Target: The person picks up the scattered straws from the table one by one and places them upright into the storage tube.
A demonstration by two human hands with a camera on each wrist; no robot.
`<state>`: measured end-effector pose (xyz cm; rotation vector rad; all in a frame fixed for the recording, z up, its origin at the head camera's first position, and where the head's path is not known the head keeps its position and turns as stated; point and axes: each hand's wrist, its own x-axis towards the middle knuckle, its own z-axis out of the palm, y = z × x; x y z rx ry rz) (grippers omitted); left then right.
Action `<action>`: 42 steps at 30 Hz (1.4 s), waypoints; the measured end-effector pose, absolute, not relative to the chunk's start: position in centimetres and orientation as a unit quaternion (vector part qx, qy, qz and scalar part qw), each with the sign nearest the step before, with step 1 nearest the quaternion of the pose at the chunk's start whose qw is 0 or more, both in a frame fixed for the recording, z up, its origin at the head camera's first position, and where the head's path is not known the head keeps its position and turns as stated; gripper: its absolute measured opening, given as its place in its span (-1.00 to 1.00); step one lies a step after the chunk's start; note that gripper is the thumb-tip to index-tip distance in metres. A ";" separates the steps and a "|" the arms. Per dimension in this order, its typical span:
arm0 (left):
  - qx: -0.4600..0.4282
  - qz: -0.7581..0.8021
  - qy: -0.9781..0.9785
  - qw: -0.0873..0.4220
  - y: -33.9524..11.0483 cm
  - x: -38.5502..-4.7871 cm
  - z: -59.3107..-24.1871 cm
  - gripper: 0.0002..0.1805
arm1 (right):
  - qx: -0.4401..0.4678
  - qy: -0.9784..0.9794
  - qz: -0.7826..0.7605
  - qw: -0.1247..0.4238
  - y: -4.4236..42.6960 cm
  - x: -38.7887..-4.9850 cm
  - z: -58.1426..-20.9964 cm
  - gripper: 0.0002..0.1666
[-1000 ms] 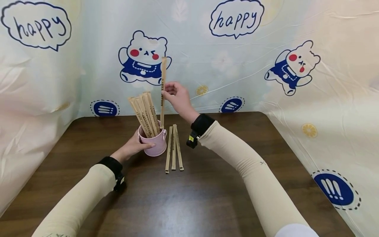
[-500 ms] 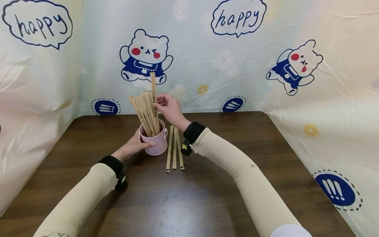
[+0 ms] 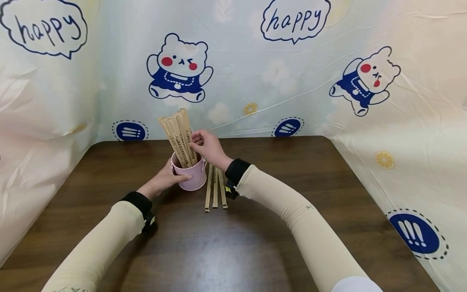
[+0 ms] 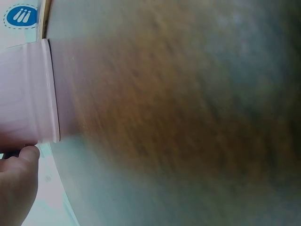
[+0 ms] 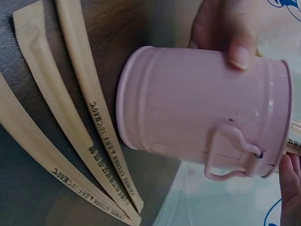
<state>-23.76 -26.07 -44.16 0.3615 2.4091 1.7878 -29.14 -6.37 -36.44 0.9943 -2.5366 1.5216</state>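
Note:
A small pink metal bucket (image 3: 193,178) stands on the table, holding a bundle of paper-wrapped straws (image 3: 176,136) that lean left above its rim. My left hand (image 3: 166,178) grips the bucket from the left, its thumb along the front wall; that thumb also shows beside the bucket (image 4: 26,94) in the left wrist view. With thumb and fingertips, my right hand (image 3: 209,148) pinches a wrapped straw at the right side of the bundle, just above the rim. In the right wrist view, the fingers (image 5: 290,179) are cut off at the edge, beside the straw ends.
Three wrapped straws (image 3: 215,190) lie side by side on the brown wooden table (image 3: 255,243), right of the bucket and partly under my right wrist. A printed cloth (image 3: 233,73) with bears hangs behind the table and along its sides.
My right hand has moved left and down, lowering the upright straw into the bucket beside the others. My left hand has kept its grip on the bucket.

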 end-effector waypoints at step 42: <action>0.129 0.585 0.800 0.042 -26.1 -24.0 -44.4 0.06 | 0.224 -0.872 0.435 0.004 -0.9 -32.0 -38.1 -0.65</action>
